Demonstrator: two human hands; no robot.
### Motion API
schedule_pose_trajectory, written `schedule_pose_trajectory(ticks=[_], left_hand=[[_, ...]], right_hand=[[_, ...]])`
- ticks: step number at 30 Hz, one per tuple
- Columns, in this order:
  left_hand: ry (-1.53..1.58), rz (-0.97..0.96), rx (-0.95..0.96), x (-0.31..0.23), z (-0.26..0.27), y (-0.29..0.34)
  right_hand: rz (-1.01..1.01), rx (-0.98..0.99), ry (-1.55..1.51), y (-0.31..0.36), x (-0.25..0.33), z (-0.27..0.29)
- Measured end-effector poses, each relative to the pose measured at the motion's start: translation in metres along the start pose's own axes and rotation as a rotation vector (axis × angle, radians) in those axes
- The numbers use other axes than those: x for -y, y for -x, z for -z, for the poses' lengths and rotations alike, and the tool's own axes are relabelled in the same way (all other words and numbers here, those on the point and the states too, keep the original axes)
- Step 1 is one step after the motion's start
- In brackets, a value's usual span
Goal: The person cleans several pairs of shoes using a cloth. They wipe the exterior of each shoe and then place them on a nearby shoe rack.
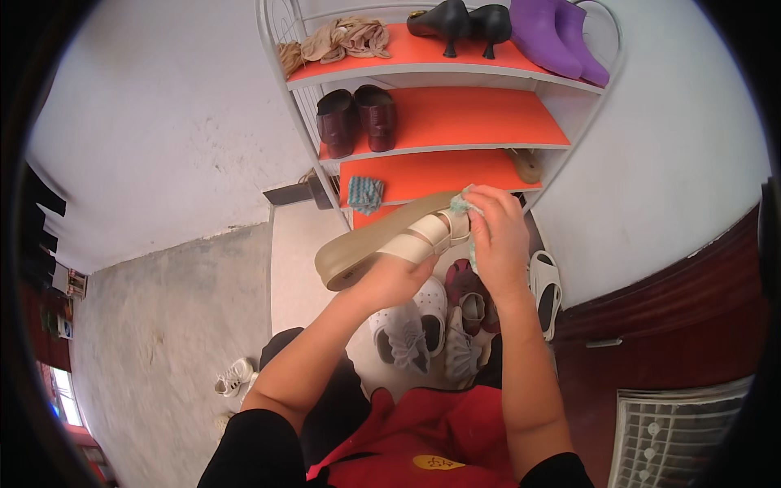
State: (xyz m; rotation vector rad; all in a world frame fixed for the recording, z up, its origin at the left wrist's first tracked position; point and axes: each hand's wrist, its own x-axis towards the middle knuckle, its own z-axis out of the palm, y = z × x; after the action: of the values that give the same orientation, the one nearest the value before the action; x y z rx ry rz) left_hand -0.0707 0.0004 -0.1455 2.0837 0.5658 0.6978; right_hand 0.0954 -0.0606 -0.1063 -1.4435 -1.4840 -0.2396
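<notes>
A sandal (342, 254) with a thick beige sole and cream straps is held up in front of the shoe rack, tilted so its side faces me. My left hand (400, 276) is closed around it at the straps, fingers partly hidden inside. At the sandal's far right end, my right hand (496, 228) pinches a pale green-and-white cloth (462, 202) and presses it against the sandal. A folded blue-green cloth (365, 194) lies on the rack's lower orange shelf (431, 176), just beyond the sandal.
On the rack are dark red shoes (376, 118), black heels (447, 24), purple boots (547, 37) and a bunched tan cloth (346, 41). Below my hands, white clogs (431, 305) and other shoes stand on the floor. White slides (544, 294) lie right, sneakers (233, 376) left.
</notes>
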Motion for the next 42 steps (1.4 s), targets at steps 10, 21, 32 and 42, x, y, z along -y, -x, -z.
schedule_pose_trajectory(ticks=[10,21,32,42], left_hand=[[1.03,0.355,-0.129,-0.004,0.012,-0.003],[1.186,0.399,-0.17,-0.014,0.016,-0.005],[1.579,0.31,-0.213,-0.014,0.038,-0.013],[1.51,0.363,0.028,-0.03,0.019,-0.009]], right_hand=[[-0.152,-0.02,0.013,-0.004,-0.008,0.011],[0.046,0.018,0.167,-0.001,0.004,0.002],[-0.365,-0.114,-0.197,0.002,-0.018,0.004],[-0.55,-0.061,-0.264,-0.001,-0.009,0.007]])
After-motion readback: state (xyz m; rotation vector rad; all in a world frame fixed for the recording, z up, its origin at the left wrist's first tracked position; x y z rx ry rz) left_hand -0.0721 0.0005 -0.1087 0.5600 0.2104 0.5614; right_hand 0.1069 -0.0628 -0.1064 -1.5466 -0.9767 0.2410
